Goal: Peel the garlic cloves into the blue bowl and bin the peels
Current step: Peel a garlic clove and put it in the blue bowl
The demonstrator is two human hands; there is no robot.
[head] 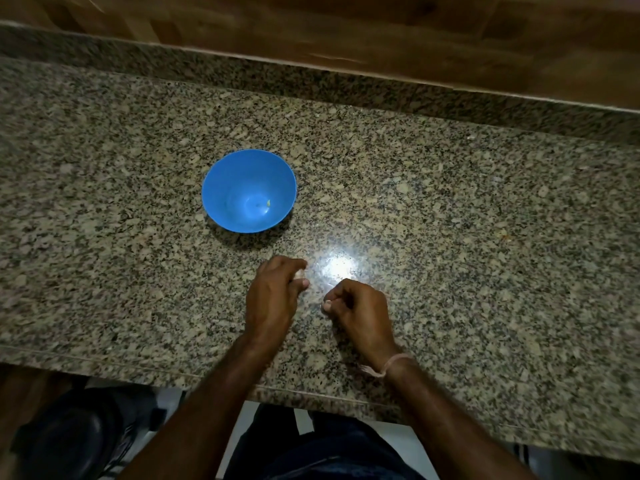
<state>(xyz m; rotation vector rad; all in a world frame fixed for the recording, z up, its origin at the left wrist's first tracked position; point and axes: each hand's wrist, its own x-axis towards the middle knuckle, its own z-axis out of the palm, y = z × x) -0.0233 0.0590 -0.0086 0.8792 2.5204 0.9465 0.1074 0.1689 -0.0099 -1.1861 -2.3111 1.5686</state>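
- Your granite counter (450,202) carries everything.
- The blue bowl (221,174) stands upright on it, near your 2 hands but apart from them.
- Your left hand (273,299) pinches a small pale garlic clove (300,274).
- Your right hand (360,311) is curled; whether it holds anything, you cannot tell.
- 1 yellowish speck (268,203) lies inside the bowl.

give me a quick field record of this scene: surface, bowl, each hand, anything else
surface: speckled granite counter, wood-grain wall behind it
bowl: blue bowl upright, beyond the hands, only a tiny yellowish speck inside
left hand: left hand curled, pinches a small pale piece, likely a garlic clove
right hand: right hand curled, thumb against fingertips; contents too small to tell
wrist: pale thread band on the right wrist
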